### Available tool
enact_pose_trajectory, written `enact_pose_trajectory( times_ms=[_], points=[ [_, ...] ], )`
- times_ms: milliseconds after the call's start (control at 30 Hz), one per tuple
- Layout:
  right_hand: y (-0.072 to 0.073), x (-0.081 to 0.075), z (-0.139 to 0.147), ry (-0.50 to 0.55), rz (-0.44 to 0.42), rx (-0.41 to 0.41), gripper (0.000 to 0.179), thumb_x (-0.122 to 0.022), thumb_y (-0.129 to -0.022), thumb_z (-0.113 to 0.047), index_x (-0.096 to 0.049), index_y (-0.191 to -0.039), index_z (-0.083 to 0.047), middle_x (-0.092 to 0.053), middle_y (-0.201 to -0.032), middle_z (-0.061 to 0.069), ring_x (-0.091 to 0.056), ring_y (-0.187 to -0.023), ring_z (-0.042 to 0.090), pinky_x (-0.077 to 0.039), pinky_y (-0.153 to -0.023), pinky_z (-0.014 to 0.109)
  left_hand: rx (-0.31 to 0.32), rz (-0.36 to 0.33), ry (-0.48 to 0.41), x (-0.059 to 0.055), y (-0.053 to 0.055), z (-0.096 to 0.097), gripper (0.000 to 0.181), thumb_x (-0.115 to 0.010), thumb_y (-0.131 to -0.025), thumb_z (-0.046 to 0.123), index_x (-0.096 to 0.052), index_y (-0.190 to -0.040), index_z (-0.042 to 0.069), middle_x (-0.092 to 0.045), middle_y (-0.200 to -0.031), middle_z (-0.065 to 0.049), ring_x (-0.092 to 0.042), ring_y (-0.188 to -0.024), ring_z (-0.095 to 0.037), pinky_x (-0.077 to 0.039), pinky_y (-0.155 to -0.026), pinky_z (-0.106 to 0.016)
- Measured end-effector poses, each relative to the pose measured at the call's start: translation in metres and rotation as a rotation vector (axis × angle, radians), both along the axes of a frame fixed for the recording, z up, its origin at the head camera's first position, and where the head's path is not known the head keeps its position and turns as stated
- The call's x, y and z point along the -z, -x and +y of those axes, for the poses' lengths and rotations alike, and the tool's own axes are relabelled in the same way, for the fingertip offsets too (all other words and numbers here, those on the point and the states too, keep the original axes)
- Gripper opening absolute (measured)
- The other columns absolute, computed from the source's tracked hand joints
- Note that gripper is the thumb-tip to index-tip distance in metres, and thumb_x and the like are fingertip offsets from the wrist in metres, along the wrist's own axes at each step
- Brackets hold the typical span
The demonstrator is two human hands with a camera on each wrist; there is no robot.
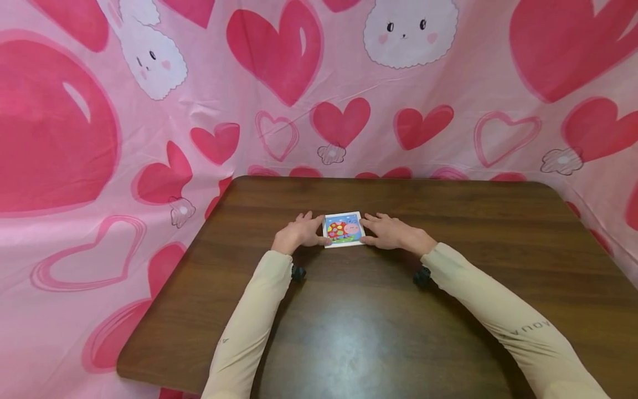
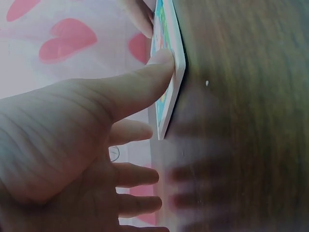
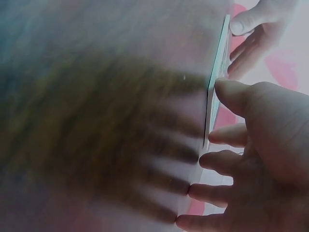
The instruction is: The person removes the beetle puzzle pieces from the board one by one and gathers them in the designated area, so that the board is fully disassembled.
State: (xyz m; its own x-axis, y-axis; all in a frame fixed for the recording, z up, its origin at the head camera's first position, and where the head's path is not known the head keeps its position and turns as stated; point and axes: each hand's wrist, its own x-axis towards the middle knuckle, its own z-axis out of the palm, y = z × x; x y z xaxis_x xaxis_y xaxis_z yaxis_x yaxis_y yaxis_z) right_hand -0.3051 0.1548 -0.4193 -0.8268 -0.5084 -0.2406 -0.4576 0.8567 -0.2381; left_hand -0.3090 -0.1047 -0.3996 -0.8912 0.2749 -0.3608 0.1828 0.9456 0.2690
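Loosely spread fingers of the left hand [image 1: 299, 234] and right hand [image 1: 391, 233] are touching opposite edges of a small picture tile [image 1: 343, 229], which is lying flat mid-table on the dark wooden table [image 1: 473, 233], thumbs resting at its near edge.

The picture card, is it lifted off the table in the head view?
No, the picture card lies flat on the table.

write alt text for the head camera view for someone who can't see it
Two hands rest on a dark wooden table, the left hand and right hand touching opposite sides of a small square picture tile showing a colourful cartoon ladybird. Cream sleeves reach in from below; a pink cloth with hearts and white bunnies hangs behind.
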Motion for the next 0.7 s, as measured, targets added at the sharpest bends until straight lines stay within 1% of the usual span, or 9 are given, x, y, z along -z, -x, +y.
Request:
enact_pose_trajectory(
  times_ms=[233, 367, 533, 700],
  points=[
    [0.0004, 0.0001, -0.0018, -0.017, 0.005, -0.015, 0.07, -0.051, -0.098, -0.05, -0.028, -0.155, -0.017, -0.022, -0.162, 0.018, -0.022, -0.146, 0.049, -0.026, -0.111, 0.068, 0.0, -0.006, 0.027, 0.0004, -0.0021, 0.0004, 0.081, -0.066, -0.087, 0.054, -0.029, -0.155, 0.027, -0.017, -0.165, -0.012, -0.013, -0.152, -0.036, -0.021, -0.118, -0.061],
    [-0.0011, -0.0012, -0.0012, -0.034, 0.006, -0.014, 0.07, -0.051, -0.098, -0.05, -0.028, -0.155, -0.017, -0.023, -0.162, 0.018, -0.022, -0.146, 0.049, -0.026, -0.111, 0.068, -0.002, -0.018, 0.032, 0.0006, -0.0031, 0.0019, 0.081, -0.066, -0.088, 0.053, -0.028, -0.155, 0.027, -0.017, -0.165, -0.012, -0.014, -0.151, -0.036, -0.024, -0.116, -0.062],
    [-0.0028, -0.0033, 0.0015, -0.044, 0.008, -0.014, 0.07, -0.052, -0.098, -0.049, -0.029, -0.155, -0.015, -0.023, -0.162, 0.018, -0.023, -0.146, 0.048, -0.027, -0.112, 0.067, 0.002, -0.02, 0.031, 0.0019, -0.0017, 0.0052, 0.082, -0.066, -0.087, 0.054, -0.028, -0.155, 0.029, -0.016, -0.165, -0.012, -0.015, -0.151, -0.036, -0.026, -0.115, -0.064],
    [-0.0035, -0.004, 0.0035, -0.05, 0.01, -0.013, 0.07, -0.053, -0.098, -0.049, -0.031, -0.154, -0.015, -0.025, -0.161, 0.018, -0.024, -0.146, 0.047, -0.028, -0.112, 0.065, -0.003, -0.02, 0.031, 0.0026, -0.0015, 0.0067, 0.082, -0.065, -0.087, 0.055, -0.027, -0.155, 0.031, -0.016, -0.165, -0.011, -0.014, -0.152, -0.035, -0.026, -0.115, -0.064]
  ],
)
